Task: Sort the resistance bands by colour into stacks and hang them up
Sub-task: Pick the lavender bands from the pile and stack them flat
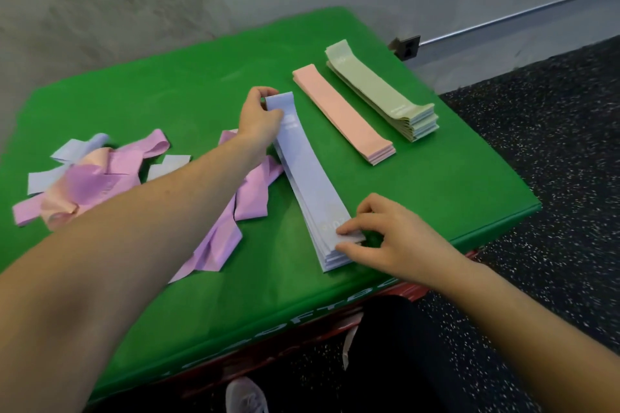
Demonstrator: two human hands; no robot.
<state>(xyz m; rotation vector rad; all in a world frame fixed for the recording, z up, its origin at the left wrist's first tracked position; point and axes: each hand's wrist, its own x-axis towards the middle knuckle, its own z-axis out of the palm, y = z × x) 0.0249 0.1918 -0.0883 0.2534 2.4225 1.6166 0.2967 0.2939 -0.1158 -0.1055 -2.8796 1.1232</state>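
Note:
A stack of pale blue bands (310, 178) lies lengthwise on the green box top (188, 94). My left hand (260, 119) pinches the far end of the top blue band, which curls up there. My right hand (389, 235) pinches the near end of the same stack between thumb and fingers. To the right lie a flat peach stack (342, 114) and a thicker light green stack (382, 94). Loose pink bands (235, 211) lie under my left forearm. A mixed heap of pink, peach and blue bands (90, 174) sits at the left.
The green box ends at a front edge (302, 322) with a red box below it. Dark speckled floor (553, 144) lies to the right. A grey wall with a metal rail (503, 18) runs behind. A shoe (246, 396) shows at the bottom.

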